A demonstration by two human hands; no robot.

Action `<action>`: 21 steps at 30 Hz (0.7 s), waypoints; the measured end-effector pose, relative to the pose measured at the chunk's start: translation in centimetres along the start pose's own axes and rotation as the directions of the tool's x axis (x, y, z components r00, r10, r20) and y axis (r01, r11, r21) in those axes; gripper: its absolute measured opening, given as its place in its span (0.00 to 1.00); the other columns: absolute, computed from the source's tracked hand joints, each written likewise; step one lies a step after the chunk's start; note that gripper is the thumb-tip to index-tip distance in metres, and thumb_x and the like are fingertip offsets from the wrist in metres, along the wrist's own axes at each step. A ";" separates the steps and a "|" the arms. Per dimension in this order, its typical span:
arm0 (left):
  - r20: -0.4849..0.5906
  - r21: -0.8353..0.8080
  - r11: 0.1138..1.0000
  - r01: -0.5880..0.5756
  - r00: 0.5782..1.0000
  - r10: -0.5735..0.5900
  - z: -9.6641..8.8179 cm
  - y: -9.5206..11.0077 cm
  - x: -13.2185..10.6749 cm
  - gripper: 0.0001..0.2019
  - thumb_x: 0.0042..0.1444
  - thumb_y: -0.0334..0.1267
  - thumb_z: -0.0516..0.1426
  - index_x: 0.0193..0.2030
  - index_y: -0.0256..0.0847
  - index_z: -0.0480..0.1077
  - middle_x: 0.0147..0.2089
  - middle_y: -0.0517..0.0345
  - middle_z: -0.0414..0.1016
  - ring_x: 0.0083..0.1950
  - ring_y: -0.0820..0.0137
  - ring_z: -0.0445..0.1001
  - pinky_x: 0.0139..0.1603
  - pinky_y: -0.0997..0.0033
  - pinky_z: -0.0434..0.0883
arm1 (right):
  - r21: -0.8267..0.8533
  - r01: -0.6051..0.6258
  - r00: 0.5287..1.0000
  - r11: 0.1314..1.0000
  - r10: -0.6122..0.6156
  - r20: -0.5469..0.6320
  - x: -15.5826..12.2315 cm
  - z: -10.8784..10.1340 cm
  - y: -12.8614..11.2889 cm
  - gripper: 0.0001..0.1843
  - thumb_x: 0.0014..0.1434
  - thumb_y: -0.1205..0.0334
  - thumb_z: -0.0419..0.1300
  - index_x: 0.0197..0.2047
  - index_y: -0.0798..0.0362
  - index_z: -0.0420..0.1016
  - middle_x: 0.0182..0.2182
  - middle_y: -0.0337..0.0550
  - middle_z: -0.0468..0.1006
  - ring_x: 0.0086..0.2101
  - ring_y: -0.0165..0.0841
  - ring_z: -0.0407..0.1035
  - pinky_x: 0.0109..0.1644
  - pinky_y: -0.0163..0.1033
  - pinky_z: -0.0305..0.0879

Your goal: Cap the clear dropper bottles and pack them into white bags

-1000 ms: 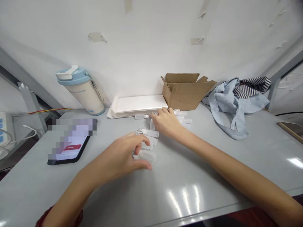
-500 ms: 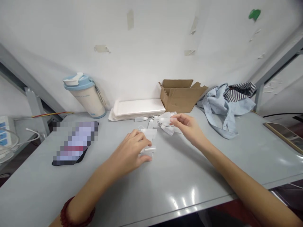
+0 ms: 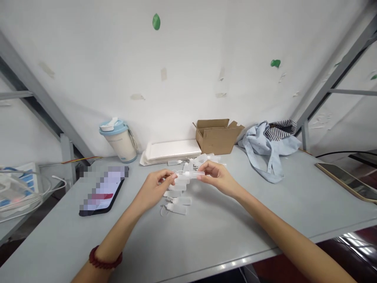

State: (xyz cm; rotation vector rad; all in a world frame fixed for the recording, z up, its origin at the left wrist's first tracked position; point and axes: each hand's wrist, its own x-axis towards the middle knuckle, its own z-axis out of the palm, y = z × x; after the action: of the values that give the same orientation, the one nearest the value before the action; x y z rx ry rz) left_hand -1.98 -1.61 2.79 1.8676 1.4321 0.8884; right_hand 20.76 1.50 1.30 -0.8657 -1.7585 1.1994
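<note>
Translucent bottle (image 3: 193, 174) now held just below frame centre: right hand (image 3: 218, 179) pinches body, left hand (image 3: 156, 188) pinches narrow end; handling likely narrows from loose bottles (image 3: 178, 209) to single one.

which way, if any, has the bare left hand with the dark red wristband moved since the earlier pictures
Yes: the left hand has moved forward, closer to the flat white rectangular stack, which stays put beside the brown cardboard box.
</note>
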 end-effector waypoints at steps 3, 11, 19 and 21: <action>0.023 -0.039 0.998 0.039 0.999 -0.038 0.0 -0.3 0.0 0.20 0.58 0.50 0.50 0.23 0.39 0.68 0.31 0.57 0.74 0.36 0.66 0.70 0.32 0.73 0.63 | 0.015 -0.017 0.999 1.000 0.017 -0.030 0.0 0.0 -0.2 0.11 0.55 0.55 0.61 0.36 0.53 0.71 0.31 0.41 0.73 0.33 0.32 0.67 0.38 0.38 0.62; 0.226 -0.038 0.999 -0.006 0.974 0.014 0.0 1.1 -0.9 0.19 0.61 0.48 0.47 0.27 0.40 0.70 0.38 0.57 0.77 0.43 0.63 0.72 0.39 0.69 0.66 | -0.003 0.015 0.986 1.000 -0.015 -0.163 -0.4 -0.5 -0.9 0.12 0.58 0.53 0.57 0.37 0.53 0.73 0.26 0.39 0.71 0.30 0.31 0.65 0.36 0.37 0.61; 0.246 -0.029 0.999 -0.021 0.969 0.028 1.0 2.0 -1.5 0.17 0.62 0.46 0.48 0.29 0.42 0.72 0.37 0.60 0.77 0.40 0.67 0.72 0.34 0.73 0.63 | 0.021 0.010 0.993 1.000 -0.008 -0.114 -1.0 0.0 -1.6 0.12 0.59 0.54 0.56 0.32 0.53 0.73 0.23 0.37 0.68 0.26 0.29 0.61 0.32 0.36 0.59; 0.251 -0.040 0.999 -0.024 0.967 0.033 1.1 2.0 -1.6 0.17 0.63 0.45 0.48 0.29 0.42 0.72 0.37 0.60 0.77 0.42 0.67 0.72 0.34 0.73 0.63 | -0.014 0.006 0.995 1.000 -0.007 -0.099 -1.1 0.1 -2.0 0.11 0.59 0.55 0.56 0.32 0.53 0.73 0.23 0.37 0.68 0.26 0.28 0.61 0.32 0.35 0.58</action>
State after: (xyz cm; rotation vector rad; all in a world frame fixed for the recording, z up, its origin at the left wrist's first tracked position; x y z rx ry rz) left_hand -0.27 -3.65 3.53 1.9009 1.2283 0.6581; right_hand 20.99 -0.14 2.86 -0.9112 -1.6898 1.1225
